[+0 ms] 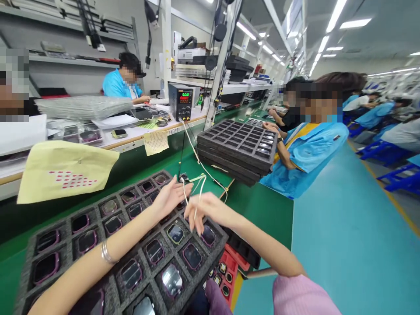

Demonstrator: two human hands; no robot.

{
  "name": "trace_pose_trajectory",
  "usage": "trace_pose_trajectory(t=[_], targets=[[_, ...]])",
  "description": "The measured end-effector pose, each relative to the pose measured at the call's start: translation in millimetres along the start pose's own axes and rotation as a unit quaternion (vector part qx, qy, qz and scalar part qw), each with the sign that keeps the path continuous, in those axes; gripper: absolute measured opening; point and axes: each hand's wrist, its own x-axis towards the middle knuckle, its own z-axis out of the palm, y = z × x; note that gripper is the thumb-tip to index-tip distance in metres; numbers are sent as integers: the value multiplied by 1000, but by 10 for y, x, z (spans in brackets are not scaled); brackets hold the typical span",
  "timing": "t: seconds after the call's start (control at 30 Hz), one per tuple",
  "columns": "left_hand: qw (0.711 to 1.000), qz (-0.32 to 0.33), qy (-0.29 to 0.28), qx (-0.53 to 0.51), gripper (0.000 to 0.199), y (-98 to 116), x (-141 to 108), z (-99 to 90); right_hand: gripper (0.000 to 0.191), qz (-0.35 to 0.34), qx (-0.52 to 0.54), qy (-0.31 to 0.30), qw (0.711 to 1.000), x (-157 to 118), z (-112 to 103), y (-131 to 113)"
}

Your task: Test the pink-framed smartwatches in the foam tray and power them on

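- The cable (204, 180) is looping at twelve o'clock from the right hand (204, 211); holding its slack clear of the watches (175, 234) at eight o'clock looks wise.
- Those fingers are drooping from a bent wrist; whether they're pinching cable, I can't tell.
- At ten o'clock, the left hand (171, 193) is hovering palm-up, fingers loosely spread.

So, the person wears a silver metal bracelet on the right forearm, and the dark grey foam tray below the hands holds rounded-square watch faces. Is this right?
Not quite: in the head view, the silver metal bracelet is on the left forearm, not the right. The dark grey foam tray does hold rounded-square watch faces.
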Motion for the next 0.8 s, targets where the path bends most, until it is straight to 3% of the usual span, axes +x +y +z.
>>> trace_pose_trajectory(t=[0.1, 0.17, 0.23, 0.3, 0.37, 0.47, 0.53, 0.6, 0.67, 0.73, 0.8], targets=[[998, 47, 31, -16, 19, 289, -154, -34, 34, -6, -211, -129, 969, -203, 357, -52], [996, 80, 47, -14, 16, 484, -367, -118, 29, -48, -278, -144, 948, -242, 452, -74], [991, 113, 66, 1, 18, 653, -662, -254, 25, -77, -296, -80, 949, -190, 445, -71], [985, 138, 91, 46, 24, 771, -996, -441, 29, -60, -285, 0, 957, -55, 378, -63], [978, 142, 120, 99, 30, 825, -1321, -658, 44, -31, -277, 52, 959, 147, 302, -73], [971, 122, 162, 128, 31, 788, -1709, -966, 61, -56, -304, 94, 947, 568, 269, -111], [969, 110, 183, 126, 32, 709, -1879, -1112, 58, -96, -344, 47, 933, 937, 345, -106], [967, 109, 201, 112, 37, 626, -1990, -1203, 50, -139, -406, -64, 901, 1369, 519, -43], [965, 119, 214, 91, 41, 565, -2066, -1257, 36, -187, -470, -164, 847, 1829, 780, 78], [963, 139, 221, 72, 41, 529, -2134, -1301, 19, -217, -498, -219, 811, 2265, 1095, 228], [959, 161, 225, 54, 43, 504, -2203, -1355, 21, -239, -525, -268, 772, 2633, 1415, 369]])
